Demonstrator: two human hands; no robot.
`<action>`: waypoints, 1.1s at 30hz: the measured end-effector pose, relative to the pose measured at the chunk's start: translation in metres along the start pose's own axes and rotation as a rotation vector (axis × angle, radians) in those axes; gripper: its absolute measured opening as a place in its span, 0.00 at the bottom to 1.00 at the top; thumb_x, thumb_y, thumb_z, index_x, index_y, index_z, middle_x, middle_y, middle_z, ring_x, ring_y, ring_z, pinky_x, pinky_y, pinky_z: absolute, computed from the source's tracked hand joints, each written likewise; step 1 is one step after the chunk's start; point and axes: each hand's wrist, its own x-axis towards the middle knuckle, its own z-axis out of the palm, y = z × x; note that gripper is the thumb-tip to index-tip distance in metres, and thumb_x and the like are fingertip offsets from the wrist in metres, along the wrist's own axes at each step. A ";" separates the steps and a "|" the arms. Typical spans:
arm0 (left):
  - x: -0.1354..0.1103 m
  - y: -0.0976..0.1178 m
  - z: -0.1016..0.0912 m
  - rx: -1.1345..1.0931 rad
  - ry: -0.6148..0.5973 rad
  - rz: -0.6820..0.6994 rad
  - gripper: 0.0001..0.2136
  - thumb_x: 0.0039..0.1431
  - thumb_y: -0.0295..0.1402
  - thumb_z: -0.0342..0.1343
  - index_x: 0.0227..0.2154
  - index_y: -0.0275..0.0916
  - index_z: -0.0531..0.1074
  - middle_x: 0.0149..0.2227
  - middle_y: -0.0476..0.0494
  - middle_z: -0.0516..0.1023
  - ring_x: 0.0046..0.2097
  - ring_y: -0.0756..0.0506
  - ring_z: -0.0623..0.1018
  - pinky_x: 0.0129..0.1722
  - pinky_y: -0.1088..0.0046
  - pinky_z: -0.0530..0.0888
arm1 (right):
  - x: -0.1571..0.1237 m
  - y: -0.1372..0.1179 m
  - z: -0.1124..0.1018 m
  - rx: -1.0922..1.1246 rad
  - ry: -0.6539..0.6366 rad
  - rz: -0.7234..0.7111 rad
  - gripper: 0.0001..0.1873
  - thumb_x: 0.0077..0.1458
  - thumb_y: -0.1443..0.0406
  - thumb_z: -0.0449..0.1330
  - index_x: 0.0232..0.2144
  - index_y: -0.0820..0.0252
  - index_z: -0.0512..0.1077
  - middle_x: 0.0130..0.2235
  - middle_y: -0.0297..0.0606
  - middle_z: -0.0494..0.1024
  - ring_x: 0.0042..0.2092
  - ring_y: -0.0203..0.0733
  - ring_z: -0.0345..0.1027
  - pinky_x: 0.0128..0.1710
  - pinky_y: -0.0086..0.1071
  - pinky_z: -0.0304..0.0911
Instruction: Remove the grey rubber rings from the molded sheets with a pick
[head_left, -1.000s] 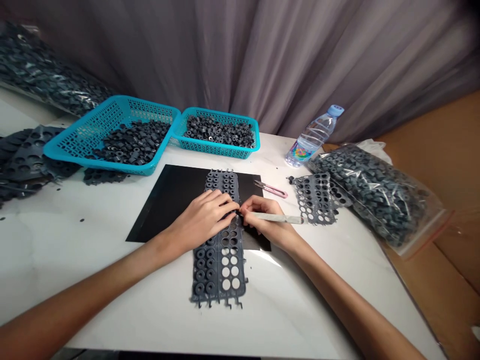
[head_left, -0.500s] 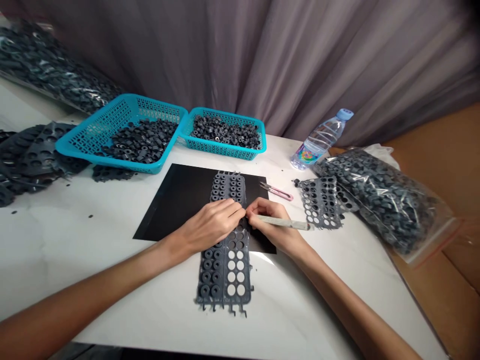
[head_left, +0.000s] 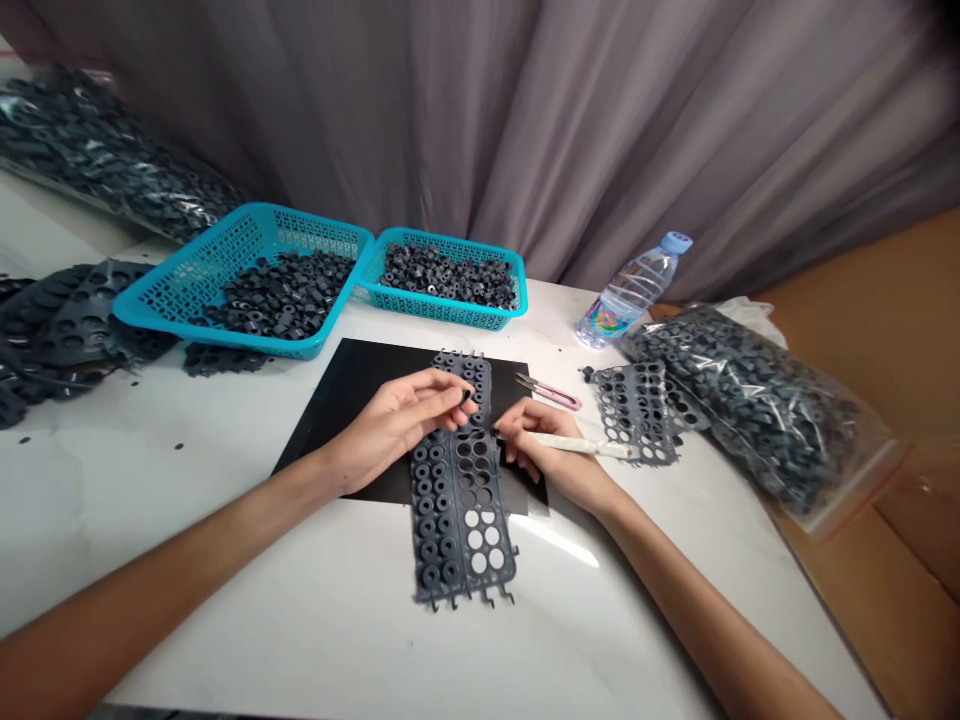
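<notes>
My left hand (head_left: 401, 415) is raised over the grey rubber sheet (head_left: 454, 490), pinching a small black rubber piece (head_left: 466, 396) between thumb and fingers. In my right hand (head_left: 551, 440) is a slim pen-like tool with a pale wrapped handle (head_left: 589, 444); its tip is too small to make out near the sheet's right edge. Ring-shaped pieces fill the sheet's left columns and its far end. Open round holes run down the near right columns. Beneath the far part of the sheet lies a black mat (head_left: 322, 425).
Two blue baskets (head_left: 311, 345) (head_left: 450, 315) hold loose black pieces at the back. Pink-handled snips (head_left: 559, 393), a holed sheet (head_left: 637, 410), a water bottle (head_left: 630, 290) and a full plastic bag (head_left: 757, 410) lie right. Dark sheets (head_left: 82, 320) and another bag (head_left: 112, 150) sit left.
My left hand has lifted off the sheet and turned, now with a small black piece in its fingertips. The sheet has shifted slightly, its near end to the right. My right hand keeps the tool.
</notes>
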 end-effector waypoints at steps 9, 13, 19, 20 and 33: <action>-0.008 -0.002 0.014 -0.082 -0.153 -0.126 0.10 0.70 0.35 0.62 0.50 0.38 0.80 0.43 0.41 0.82 0.44 0.51 0.79 0.46 0.78 0.73 | 0.000 0.001 -0.002 0.027 0.030 -0.025 0.08 0.65 0.59 0.61 0.38 0.58 0.70 0.28 0.30 0.74 0.23 0.31 0.62 0.18 0.22 0.57; -0.008 -0.005 0.013 -0.110 -0.170 -0.135 0.11 0.70 0.35 0.62 0.51 0.38 0.80 0.43 0.41 0.82 0.43 0.51 0.79 0.48 0.77 0.74 | 0.000 0.002 -0.003 0.025 0.003 -0.027 0.10 0.66 0.57 0.61 0.39 0.58 0.71 0.28 0.31 0.74 0.23 0.31 0.63 0.19 0.22 0.58; -0.009 -0.004 0.016 -0.132 -0.172 -0.145 0.10 0.70 0.34 0.62 0.50 0.38 0.81 0.41 0.42 0.81 0.41 0.52 0.78 0.47 0.78 0.73 | -0.001 0.000 -0.003 0.020 -0.020 -0.050 0.14 0.67 0.54 0.62 0.39 0.58 0.71 0.27 0.31 0.74 0.24 0.31 0.63 0.20 0.23 0.58; -0.009 -0.003 0.016 -0.128 -0.172 -0.145 0.10 0.70 0.34 0.62 0.50 0.37 0.81 0.41 0.42 0.81 0.41 0.52 0.78 0.47 0.78 0.73 | -0.002 -0.001 -0.003 0.016 -0.019 -0.051 0.14 0.66 0.53 0.62 0.39 0.58 0.72 0.27 0.31 0.74 0.24 0.32 0.64 0.20 0.23 0.59; -0.009 0.000 0.018 -0.019 -0.138 -0.093 0.09 0.64 0.32 0.67 0.46 0.38 0.83 0.43 0.41 0.82 0.44 0.49 0.79 0.47 0.74 0.73 | -0.004 -0.004 0.000 -0.047 0.036 -0.084 0.19 0.66 0.49 0.61 0.36 0.59 0.74 0.28 0.31 0.73 0.24 0.33 0.63 0.21 0.27 0.58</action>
